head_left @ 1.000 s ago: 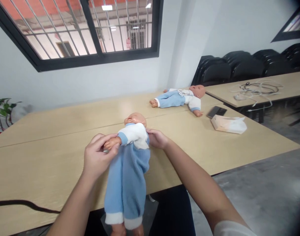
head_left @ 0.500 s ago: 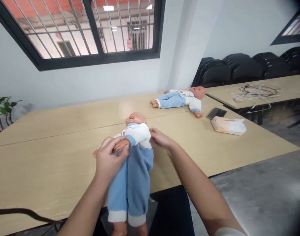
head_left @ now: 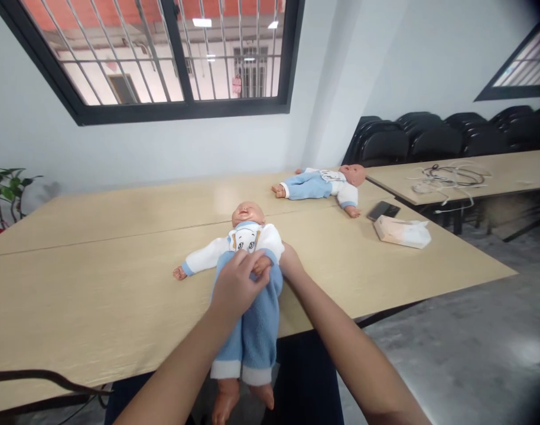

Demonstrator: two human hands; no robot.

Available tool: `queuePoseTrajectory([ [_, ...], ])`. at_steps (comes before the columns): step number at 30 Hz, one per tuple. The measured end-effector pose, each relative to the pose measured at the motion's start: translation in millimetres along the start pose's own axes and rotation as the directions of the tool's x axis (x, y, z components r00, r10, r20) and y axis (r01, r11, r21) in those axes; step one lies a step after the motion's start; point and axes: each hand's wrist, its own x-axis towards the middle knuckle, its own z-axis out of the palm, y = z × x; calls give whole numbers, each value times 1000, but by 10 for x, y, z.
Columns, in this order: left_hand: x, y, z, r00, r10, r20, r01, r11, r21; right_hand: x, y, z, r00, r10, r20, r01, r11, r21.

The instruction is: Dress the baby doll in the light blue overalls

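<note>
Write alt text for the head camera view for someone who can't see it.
Two bare hands work at the chest of a baby doll in blue and white lying face-up at a wooden table's near edge: the left hand pinches its front, the right hand at its side. A second doll lies farther back.

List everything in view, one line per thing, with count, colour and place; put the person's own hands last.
near doll: 1, blue and white suit, face up at the table's near edge, legs hanging over
far doll: 1, blue and white suit, lying on the table's far side
table: 1, light wood, centre
phone: 1, black, on the table, right
tissue pack: 1, white, beside the phone
cables: a tangle, white and black, on the second table, right
chairs: a row, black, by the right wall
plant: 1, green, far left
window: 1, black frame, barred
left hand: 1, fingers pinching at the near doll's chest
right hand: 1, at the near doll's side
</note>
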Motion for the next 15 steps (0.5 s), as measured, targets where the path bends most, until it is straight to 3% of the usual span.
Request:
queuePoseTrajectory([
  [3, 14, -24, 24, 999, -47, 21, 48, 998, -52, -328, 20, -93, 999, 6, -44, -7, 999, -32],
  [7, -12, -101, 31, 994, -109, 3, 108, 976, -188, -655, 88, -197, 992, -74, 100, 94, 973, -209],
  [10, -68, -141, 48, 996, -92, -8, 88, 974, -209, -590, 145, -208, 987, -160, -16, 136, 879, -456],
  [13, -116, -142, 77, 999, -44, -26, 38, 981, -189, -374, 180, -158, 958, -181, -223, 20, 817, -576],
  [15, -130, -127, 97, 1000, -19, -16, 16, 987, -162, -270, 177, -114, 961, -145, -235, -26, 801, -598],
])
